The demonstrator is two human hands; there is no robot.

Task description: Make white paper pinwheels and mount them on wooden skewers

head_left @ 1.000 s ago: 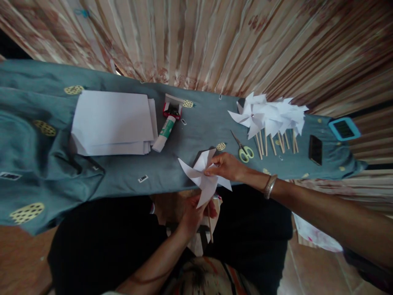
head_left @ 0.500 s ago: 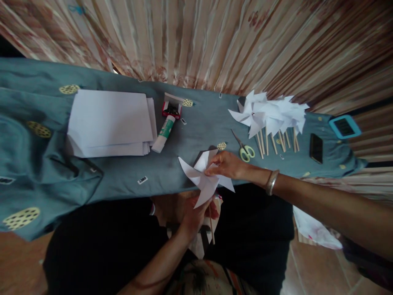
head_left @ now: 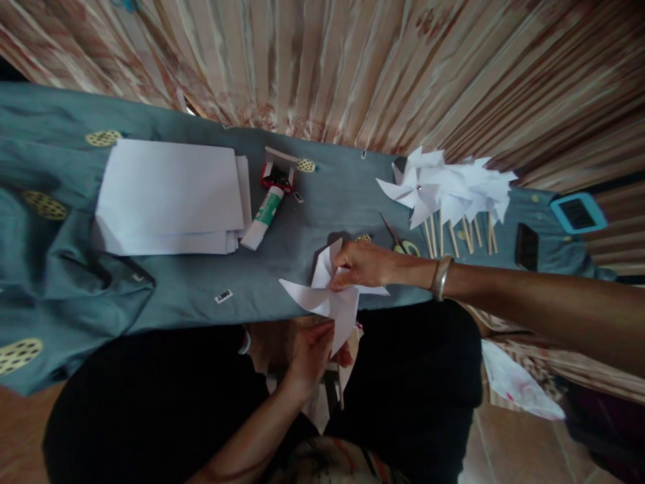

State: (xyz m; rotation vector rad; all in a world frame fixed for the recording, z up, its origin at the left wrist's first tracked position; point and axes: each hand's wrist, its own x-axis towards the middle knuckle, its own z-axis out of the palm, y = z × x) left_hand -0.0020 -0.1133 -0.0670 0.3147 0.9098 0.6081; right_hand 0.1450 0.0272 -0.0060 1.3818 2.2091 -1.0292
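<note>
A white paper pinwheel (head_left: 322, 299) on a thin wooden stick (head_left: 340, 390) is between my hands at the table's front edge. My right hand (head_left: 359, 263), a silver bangle on its wrist, is closed with thumb and fingers pressed at the pinwheel's centre. Below the blades, my left hand (head_left: 313, 356) is closed around the upper part of the stick; the paper hides some of its fingers. Scissors (head_left: 403, 246) with pale green handles lie just beyond my right hand, partly covered by it.
On the grey-blue cloth (head_left: 332, 195) lie a stack of white paper (head_left: 171, 195), a glue stick (head_left: 263, 218) and an open red box (head_left: 278, 176) of small dark pieces. To the right are several finished pinwheels (head_left: 453, 188), a dark phone (head_left: 527, 247) and a blue-framed device (head_left: 578, 212).
The pinwheel has turned a little and shifted slightly left and down with both hands. My right hand covers more of its centre and the scissors. The view has shifted slightly.
</note>
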